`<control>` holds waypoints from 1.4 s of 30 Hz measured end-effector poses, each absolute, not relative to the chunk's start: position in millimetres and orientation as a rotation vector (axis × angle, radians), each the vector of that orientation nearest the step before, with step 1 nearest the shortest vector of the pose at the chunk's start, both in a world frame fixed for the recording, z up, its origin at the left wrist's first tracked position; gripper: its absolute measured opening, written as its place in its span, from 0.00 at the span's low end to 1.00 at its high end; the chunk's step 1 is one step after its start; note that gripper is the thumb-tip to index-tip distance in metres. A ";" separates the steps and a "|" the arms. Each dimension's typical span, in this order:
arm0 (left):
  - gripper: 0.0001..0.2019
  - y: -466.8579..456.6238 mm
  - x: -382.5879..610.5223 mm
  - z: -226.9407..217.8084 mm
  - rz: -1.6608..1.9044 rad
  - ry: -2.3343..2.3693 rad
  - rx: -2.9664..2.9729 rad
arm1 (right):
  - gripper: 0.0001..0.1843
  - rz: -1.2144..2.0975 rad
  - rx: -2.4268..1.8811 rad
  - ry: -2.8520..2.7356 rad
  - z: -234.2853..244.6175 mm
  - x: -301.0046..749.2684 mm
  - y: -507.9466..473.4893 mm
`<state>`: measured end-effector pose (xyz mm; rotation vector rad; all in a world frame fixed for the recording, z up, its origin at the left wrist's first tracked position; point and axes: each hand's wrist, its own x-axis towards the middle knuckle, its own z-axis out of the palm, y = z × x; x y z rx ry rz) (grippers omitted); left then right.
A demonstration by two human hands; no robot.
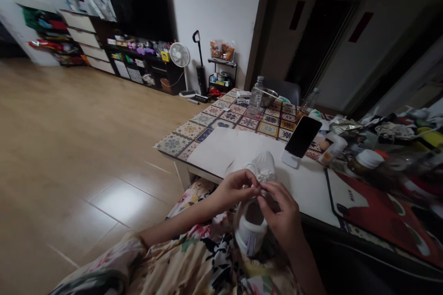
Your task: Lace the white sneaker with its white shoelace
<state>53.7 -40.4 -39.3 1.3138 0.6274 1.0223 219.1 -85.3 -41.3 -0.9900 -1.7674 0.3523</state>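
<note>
- Left grip (240,186): thumb and finger pinched closed on the shoe (252,233) at its lacing; which strand sits between the tips is too small to make out.
- Right grip (284,209): also pinched closed there, its fingertips meeting those of the left.
- Shoe: white, directly under both grips, toe pointing away beyond them, heel on the near side above the floral cloth (187,258) of the lap; whether the toe touches the bench (214,115) cannot be told.
- Laces (266,177): just beyond the fingertips, with a loop reaching out to the left.
- Sheet (218,147): white, on the bench, beyond the grips.
- Phone (303,136): propped on a white stand (290,158), beyond and right of the right grip.
- Jar (368,160): white-lidded, farther right.
- Red mat (377,212): right of the right grip.
- Bottle (255,97): clear, upright, well beyond both grips, beside a bowl (269,98).
</note>
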 end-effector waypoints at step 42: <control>0.23 -28.8 54.3 -34.8 0.931 0.676 1.265 | 0.09 -0.196 -0.865 -2.029 -33.5 223.7 -88.4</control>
